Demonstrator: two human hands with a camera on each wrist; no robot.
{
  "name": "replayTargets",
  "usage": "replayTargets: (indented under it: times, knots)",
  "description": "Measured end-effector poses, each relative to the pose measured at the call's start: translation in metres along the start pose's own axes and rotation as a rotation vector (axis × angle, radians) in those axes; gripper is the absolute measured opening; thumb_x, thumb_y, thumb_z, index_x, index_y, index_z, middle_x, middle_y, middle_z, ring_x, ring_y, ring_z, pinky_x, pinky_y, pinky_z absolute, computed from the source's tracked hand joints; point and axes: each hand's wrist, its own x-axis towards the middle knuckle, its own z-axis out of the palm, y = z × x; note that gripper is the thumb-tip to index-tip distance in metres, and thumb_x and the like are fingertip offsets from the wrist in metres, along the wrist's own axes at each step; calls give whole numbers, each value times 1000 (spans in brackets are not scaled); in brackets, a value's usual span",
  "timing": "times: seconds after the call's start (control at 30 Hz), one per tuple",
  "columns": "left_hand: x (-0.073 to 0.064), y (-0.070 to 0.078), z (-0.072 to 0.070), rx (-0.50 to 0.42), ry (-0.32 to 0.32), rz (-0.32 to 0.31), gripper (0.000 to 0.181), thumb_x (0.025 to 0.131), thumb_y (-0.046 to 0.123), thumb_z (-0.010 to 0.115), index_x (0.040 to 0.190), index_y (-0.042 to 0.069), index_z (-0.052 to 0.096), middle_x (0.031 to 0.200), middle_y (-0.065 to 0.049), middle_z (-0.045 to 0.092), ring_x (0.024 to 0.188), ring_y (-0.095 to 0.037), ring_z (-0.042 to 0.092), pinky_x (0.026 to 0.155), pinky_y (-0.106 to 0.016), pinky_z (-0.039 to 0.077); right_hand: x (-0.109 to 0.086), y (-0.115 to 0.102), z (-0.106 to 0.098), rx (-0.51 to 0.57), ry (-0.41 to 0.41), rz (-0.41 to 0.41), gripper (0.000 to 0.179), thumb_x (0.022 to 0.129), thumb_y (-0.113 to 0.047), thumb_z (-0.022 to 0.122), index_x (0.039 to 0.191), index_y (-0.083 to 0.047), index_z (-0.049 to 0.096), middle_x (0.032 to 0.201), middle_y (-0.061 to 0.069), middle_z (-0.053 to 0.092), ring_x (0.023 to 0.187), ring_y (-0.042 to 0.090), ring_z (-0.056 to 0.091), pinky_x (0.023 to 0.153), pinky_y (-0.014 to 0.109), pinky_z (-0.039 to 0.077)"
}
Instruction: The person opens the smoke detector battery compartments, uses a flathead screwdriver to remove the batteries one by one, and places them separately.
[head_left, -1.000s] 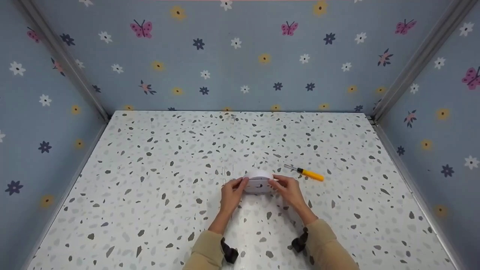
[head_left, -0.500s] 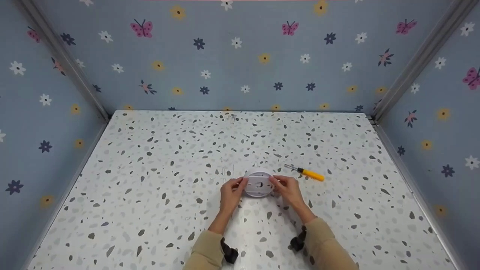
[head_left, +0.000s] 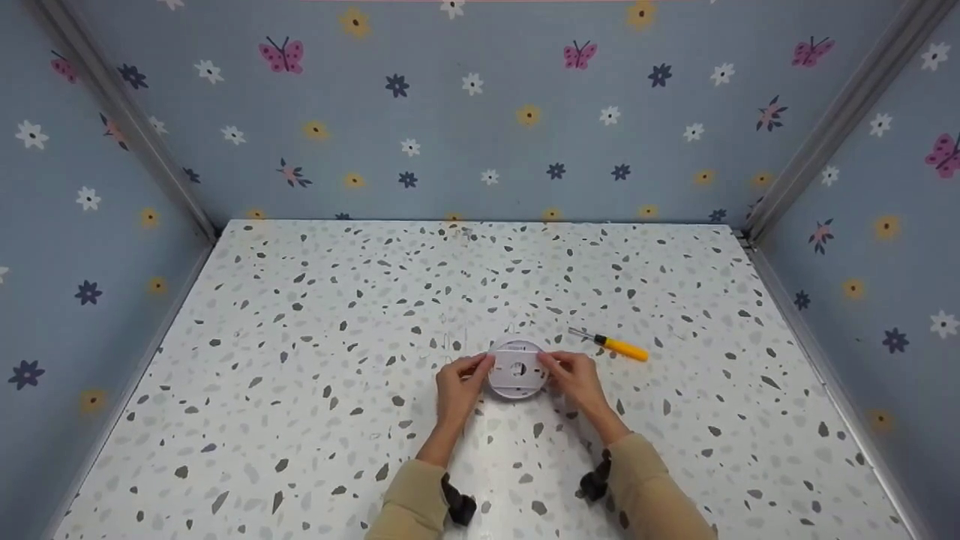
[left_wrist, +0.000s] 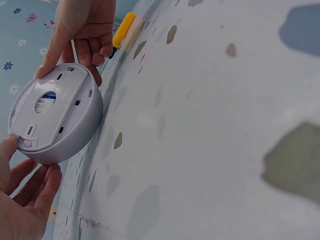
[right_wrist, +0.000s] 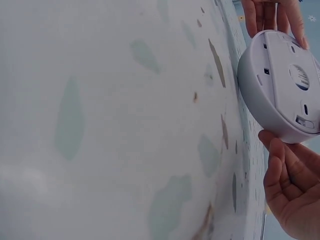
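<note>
Apparently the step in hand is a two-handed handling of a round white device point(head_left: 517, 382), held with its slotted side toward the wearer, perhaps to look it over. A next move would seem to call for a firm hold at one edge should the other hand let go, and for care that the smooth rim does not slip.

The left hand point(head_left: 458, 381) pinches the left edge, thumb on the face and fingers around the side; the right hand point(head_left: 579, 381) does the same at the right edge, its spare fingers loosely curled. Neither is spread beyond the grip.

The device is at the near middle of the speckled table point(head_left: 352, 450); whether its lower rim touches the surface cannot be told. It is shallow and drum-like, with a smooth side wall and a broad, straight-edged plate across the face. Small dark slots pierce this face, and through a round central opening a printed label shows, part blue, its print too small to read. To the right and slightly farther off, a yellow-handled screwdriver point(head_left: 604, 343) lies apart from the right hand.
</note>
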Motion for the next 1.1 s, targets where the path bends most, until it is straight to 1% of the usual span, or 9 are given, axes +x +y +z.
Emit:
replayTargets:
  times: [0.2, 0.37, 0.5, 0.63, 0.73, 0.83, 1.0, 1.1]
  knots:
    - [0, 0, -1, -41, 0, -7, 23, 79, 21, 67, 96, 4, 69, 88, -5, 67, 73, -13, 60, 63, -21, 50, 2, 2, 1, -20, 20, -28, 41, 81, -43, 58, 99, -9, 68, 80, 1, 64, 62, 13, 55, 53, 23, 46]
    - [0, -1, -1, -23, -1, 11, 22, 80, 18, 66, 96, 4, 69, 89, -6, 67, 74, -14, 61, 66, -21, 50, 2, 3, 2, 8, 19, -41, 38, 82, -37, 60, 103, -7, 66, 83, 2, 65, 64, 14, 57, 56, 24, 48]
    - [0, -1, -1, -15, -9, 17, 22, 80, 17, 66, 97, 4, 69, 88, -7, 66, 75, -15, 61, 67, -22, 50, 1, 4, 2, 27, 13, -60, 40, 81, -34, 62, 110, -5, 63, 83, 3, 65, 64, 14, 58, 55, 25, 49]
    - [-1, -2, -2, -39, -33, 19, 25, 80, 16, 66, 100, 1, 67, 90, -10, 65, 79, -19, 61, 69, -23, 50, -1, 5, 2, 49, 2, -80, 43, 79, -32, 64, 114, -6, 60, 85, 4, 65, 66, 15, 59, 56, 26, 51]
    - [-1, -4, -3, -80, -55, 27, 27, 79, 13, 67, 102, -2, 65, 92, -14, 64, 82, -24, 61, 70, -26, 51, -1, 5, 1, 36, -5, -103, 45, 78, -31, 66, 115, -7, 60, 90, 6, 65, 69, 15, 59, 59, 25, 51]
    - [-1, -5, -3, -114, -90, 42, 30, 78, 9, 68, 104, -6, 63, 93, -18, 63, 83, -28, 60, 71, -27, 51, -1, 5, 1, 4, -12, -114, 47, 76, -28, 68, 117, -8, 58, 93, 7, 64, 70, 14, 59, 61, 25, 51]
    - [0, -8, -4, -110, -149, 55, 39, 75, 9, 70, 109, -7, 59, 97, -18, 61, 83, -26, 60, 72, -23, 50, -2, 4, -1, -36, -50, -118, 57, 71, -28, 73, 122, -10, 54, 98, 9, 64, 73, 14, 60, 63, 26, 51]
    - [-1, -9, -5, -96, -166, 72, 44, 73, 9, 72, 111, -6, 58, 98, -18, 60, 83, -27, 60, 71, -25, 51, -2, 3, -2, -50, -73, -143, 61, 69, -27, 74, 124, -10, 53, 100, 10, 63, 75, 15, 60, 66, 27, 51]
